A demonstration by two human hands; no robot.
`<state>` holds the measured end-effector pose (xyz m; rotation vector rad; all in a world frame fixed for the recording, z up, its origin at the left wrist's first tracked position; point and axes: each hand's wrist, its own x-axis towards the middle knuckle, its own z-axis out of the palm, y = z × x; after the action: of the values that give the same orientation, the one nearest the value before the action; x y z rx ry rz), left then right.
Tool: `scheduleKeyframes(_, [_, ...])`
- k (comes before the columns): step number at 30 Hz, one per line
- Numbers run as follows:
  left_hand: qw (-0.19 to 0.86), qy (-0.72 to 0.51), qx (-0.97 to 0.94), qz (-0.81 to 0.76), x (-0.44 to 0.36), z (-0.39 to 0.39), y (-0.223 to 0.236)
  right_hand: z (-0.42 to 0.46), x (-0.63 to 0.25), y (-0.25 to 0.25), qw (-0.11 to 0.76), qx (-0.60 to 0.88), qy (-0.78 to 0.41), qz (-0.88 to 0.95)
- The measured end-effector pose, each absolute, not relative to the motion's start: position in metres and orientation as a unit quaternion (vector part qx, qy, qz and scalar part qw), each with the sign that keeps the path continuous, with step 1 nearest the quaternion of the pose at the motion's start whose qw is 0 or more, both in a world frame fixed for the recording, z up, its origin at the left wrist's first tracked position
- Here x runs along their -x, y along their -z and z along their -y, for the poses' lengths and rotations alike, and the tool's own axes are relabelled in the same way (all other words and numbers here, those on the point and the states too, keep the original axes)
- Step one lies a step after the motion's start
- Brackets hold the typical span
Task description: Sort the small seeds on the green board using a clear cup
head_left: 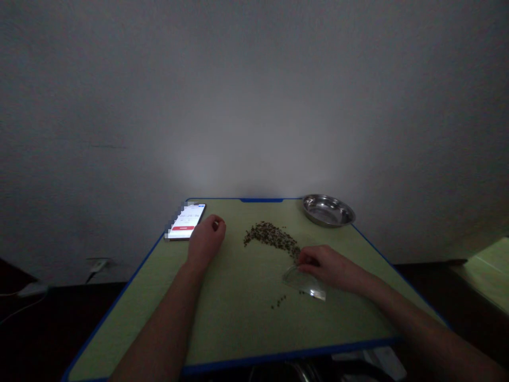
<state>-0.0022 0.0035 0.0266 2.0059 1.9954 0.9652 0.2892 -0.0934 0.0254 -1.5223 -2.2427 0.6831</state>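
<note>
My right hand [325,263] is closed, thumb and fingers pinched at the upper edge of a thin clear plastic piece [305,282]. Whether that piece is a small bag or a stiff sheet I cannot tell. Its lower right corner shines. Just beyond those fingertips lies a long pile of small brown and dark seed-like grains [272,236]. Several loose grains [279,302] lie nearer to me, some close to the plastic. My left hand [207,237] rests left of the pile with fingers curled in; what they hold, if anything, is hidden.
A phone [186,222] with a lit screen lies beside my left hand. At the table's far right corner stands a shallow metal bowl [328,211]. The light green table [238,323] has a blue edge and meets a grey wall [254,106] at the back.
</note>
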Motion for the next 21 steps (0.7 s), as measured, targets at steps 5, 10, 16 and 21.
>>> scheduleKeyframes(5, [0.079, -0.316, -0.67, -0.667, 0.001, -0.002, -0.028, 0.109, -0.286, -0.02, 0.194, 0.571, -0.223, 0.766])
scheduleKeyframes(10, [0.077, -0.321, -0.673, -0.662, 0.002, -0.003, -0.025, 0.112, -0.27, -0.017, 0.218, 0.582, -0.239, 0.746])
scheduleKeyframes(16, [0.084, -0.33, -0.675, -0.654, 0.004, -0.005, -0.022, 0.106, -0.252, -0.02, 0.194, 0.566, -0.224, 0.77])
scheduleKeyframes(21, [0.09, -0.328, -0.675, -0.655, 0.003, -0.004, -0.024, 0.094, -0.238, -0.03, 0.165, 0.528, -0.199, 0.809])
